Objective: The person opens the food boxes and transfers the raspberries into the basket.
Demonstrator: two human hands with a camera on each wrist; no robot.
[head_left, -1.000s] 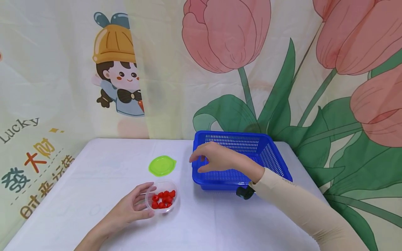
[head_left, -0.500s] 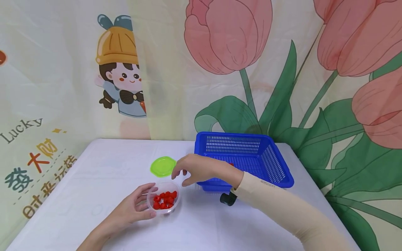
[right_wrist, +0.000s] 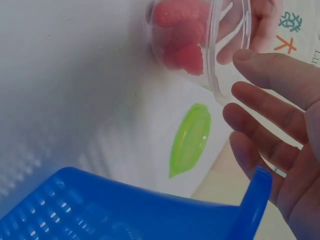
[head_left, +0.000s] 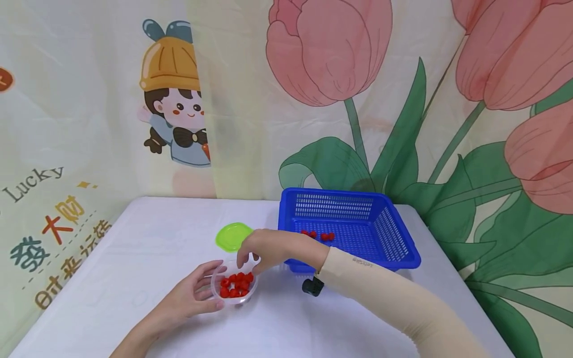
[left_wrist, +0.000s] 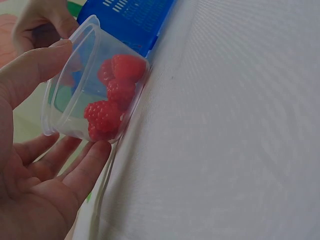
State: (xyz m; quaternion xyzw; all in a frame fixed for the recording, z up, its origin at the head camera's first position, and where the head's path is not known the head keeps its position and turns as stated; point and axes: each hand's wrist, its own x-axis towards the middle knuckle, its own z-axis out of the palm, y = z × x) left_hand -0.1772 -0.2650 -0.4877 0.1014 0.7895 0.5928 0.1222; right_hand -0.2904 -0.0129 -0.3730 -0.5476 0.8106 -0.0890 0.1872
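A clear plastic cup (head_left: 236,301) holding several red raspberries (head_left: 237,286) stands on the white table. My left hand (head_left: 185,296) wraps its left side; in the left wrist view the thumb lies at the rim and fingertips meet the cup's wall. Over the cup's far right rim is my right hand (head_left: 271,247), fingers bent downward with nothing between them. In the right wrist view its thumb and fingers are spread beside the cup's mouth. More raspberries (head_left: 328,236) lie in the blue basket (head_left: 333,204), partly hidden behind the right forearm.
A bright green lid (head_left: 233,236) lies behind the cup, its right edge overlapped by the right hand. The basket stands at the back right of the white-covered table (head_left: 170,238). A printed curtain (head_left: 241,99) hangs behind the table.
My right hand has moved left and down from over the basket to the cup's rim, uncovering raspberries in the basket. The left hand stays at the cup.
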